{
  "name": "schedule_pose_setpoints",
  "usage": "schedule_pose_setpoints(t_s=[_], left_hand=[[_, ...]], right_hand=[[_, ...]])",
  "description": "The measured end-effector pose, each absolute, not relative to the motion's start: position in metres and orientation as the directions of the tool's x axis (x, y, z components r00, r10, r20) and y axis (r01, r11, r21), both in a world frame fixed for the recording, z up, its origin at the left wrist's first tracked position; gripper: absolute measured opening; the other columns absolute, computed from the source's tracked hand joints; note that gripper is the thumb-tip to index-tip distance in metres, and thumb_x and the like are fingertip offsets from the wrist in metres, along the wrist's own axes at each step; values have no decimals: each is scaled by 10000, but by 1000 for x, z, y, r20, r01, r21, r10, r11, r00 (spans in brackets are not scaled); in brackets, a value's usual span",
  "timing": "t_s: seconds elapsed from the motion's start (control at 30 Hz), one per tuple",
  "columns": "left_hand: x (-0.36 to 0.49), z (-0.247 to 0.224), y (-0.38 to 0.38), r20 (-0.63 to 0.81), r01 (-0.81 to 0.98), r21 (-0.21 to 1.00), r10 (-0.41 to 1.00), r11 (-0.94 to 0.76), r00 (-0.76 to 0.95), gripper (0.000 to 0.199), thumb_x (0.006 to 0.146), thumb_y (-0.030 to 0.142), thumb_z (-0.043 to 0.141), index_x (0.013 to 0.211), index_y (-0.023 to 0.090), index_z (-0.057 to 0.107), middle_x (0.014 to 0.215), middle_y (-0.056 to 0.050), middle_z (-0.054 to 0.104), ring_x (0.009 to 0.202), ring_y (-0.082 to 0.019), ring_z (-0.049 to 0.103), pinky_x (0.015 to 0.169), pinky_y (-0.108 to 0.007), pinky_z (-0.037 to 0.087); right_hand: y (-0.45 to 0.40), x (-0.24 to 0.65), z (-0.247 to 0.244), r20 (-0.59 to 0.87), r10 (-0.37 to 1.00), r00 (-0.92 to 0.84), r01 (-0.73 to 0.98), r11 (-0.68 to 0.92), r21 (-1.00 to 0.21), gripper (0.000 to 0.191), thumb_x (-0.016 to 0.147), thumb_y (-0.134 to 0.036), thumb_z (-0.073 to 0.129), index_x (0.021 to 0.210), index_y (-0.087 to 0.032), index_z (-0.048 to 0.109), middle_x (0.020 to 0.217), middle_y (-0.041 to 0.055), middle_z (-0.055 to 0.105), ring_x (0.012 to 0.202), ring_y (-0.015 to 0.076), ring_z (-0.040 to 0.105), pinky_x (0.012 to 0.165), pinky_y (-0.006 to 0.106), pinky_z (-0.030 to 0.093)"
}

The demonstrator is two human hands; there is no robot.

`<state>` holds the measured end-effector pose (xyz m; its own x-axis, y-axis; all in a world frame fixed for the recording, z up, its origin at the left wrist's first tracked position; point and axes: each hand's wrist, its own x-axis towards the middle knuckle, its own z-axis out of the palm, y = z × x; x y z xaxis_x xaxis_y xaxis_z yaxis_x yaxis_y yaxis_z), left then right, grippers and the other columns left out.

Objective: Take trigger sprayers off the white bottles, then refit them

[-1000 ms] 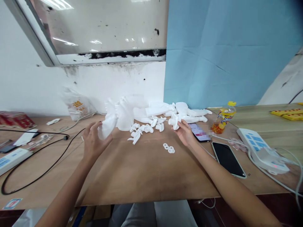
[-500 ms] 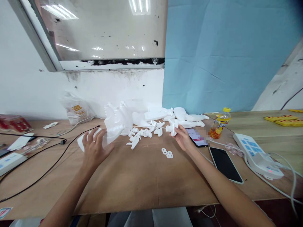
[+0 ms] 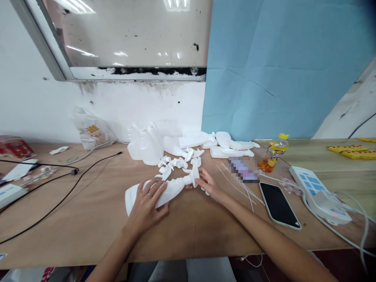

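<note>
My left hand [image 3: 150, 200] is wrapped round a white plastic spray bottle [image 3: 174, 191], which lies tilted above the table with its neck toward the right. My right hand [image 3: 210, 186] grips a white trigger spray head [image 3: 194, 174] at the bottle's neck. Head and neck meet there; whether they are screwed together I cannot tell. Just beyond the bottle lies a loose pile of white trigger spray heads [image 3: 177, 162]. Small white rings [image 3: 206, 192] are mostly hidden by my right hand. Thin white tubes [image 3: 245, 190] lie to the right of that hand.
White bottles [image 3: 145, 147] stand by the wall, and others [image 3: 235, 148] lie beside them. On the right are a black-screened phone [image 3: 280, 205], a drink bottle [image 3: 273, 152] and a power strip [image 3: 319, 194]. A black cable [image 3: 88, 178] crosses the left side, near a plastic bag [image 3: 94, 131].
My left hand has brought the bottle right and nearer to me. My right hand has moved left and down with the spray head, which now meets the bottle's neck.
</note>
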<state>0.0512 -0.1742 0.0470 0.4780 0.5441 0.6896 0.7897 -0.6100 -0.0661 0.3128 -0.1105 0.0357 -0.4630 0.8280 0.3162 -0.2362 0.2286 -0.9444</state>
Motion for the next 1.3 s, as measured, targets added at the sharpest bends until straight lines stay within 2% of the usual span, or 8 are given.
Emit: schedule_pose_setpoints(t_s=[0.13, 0.3, 0.4, 0.47, 0.6, 0.7, 0.83, 1.3], left_hand=[[49, 45, -173, 698, 776, -25, 545, -630, 465, 590, 795, 197, 633, 1359, 207, 460, 1287, -118, 622, 1231, -295, 521, 1104, -565, 318], [49, 42, -173, 680, 757, -39, 538, -652, 498, 622, 781, 206, 639, 1375, 218, 455, 1285, -109, 629, 1228, -302, 520, 1106, -578, 309], [49, 40, -174, 667, 752, -46, 540, -658, 513, 617, 787, 209, 631, 1377, 219, 453, 1282, -104, 633, 1229, -302, 519, 1114, -584, 292], [49, 39, -175, 667, 761, -34, 553, -647, 500, 599, 792, 209, 626, 1368, 216, 460, 1285, -104, 630, 1229, -299, 517, 1114, -576, 294], [49, 40, -176, 669, 766, -34, 555, -642, 495, 580, 790, 215, 628, 1349, 217, 475, 1277, -106, 633, 1220, -302, 523, 1111, -573, 296], [49, 41, -176, 664, 760, -44, 549, -649, 507, 584, 790, 214, 628, 1353, 216, 469, 1268, -103, 638, 1215, -299, 529, 1120, -580, 286], [49, 40, -176, 672, 767, -31, 555, -640, 490, 593, 792, 225, 629, 1361, 221, 463, 1278, -103, 632, 1224, -298, 524, 1123, -579, 287], [48, 37, -176, 643, 747, -49, 552, -663, 531, 643, 792, 224, 615, 1410, 242, 440, 1282, -93, 637, 1230, -309, 523, 1134, -594, 266]], right_hand=[[-116, 305, 33, 360, 782, -509, -256, 261, -931, 607, 815, -382, 722, 1258, -256, 326, 1037, 45, 636, 894, 188, 667, 834, 359, 522], [-118, 304, 31, 265, 897, -353, -50, 265, -963, 491, 817, -426, 718, 1151, -237, 412, 752, -38, 593, 548, 128, 552, 590, 288, 484], [-116, 309, 34, 256, 904, -344, 35, 285, -958, 539, 758, -417, 778, 1143, -233, 448, 955, 25, 640, 747, 167, 610, 697, 306, 500], [-115, 311, 37, 269, 890, -369, -1, 289, -957, 600, 706, -392, 821, 1146, -234, 444, 1060, 44, 624, 886, 189, 615, 783, 320, 498], [-116, 310, 39, 231, 896, -380, -9, 246, -969, 504, 780, -433, 753, 1113, -228, 434, 932, 25, 636, 761, 169, 608, 719, 314, 496], [-119, 308, 39, 258, 869, -421, -15, 277, -961, 514, 787, -418, 753, 1128, -234, 416, 1029, 38, 629, 825, 167, 610, 773, 310, 493], [-121, 307, 39, 258, 878, -403, -52, 259, -964, 488, 824, -416, 716, 1138, -240, 387, 1009, 31, 625, 761, 147, 597, 729, 295, 490], [-123, 302, 31, 179, 909, -378, -57, 170, -984, 585, 719, -399, 809, 1144, -232, 445, 880, 6, 644, 658, 142, 585, 623, 274, 473]])
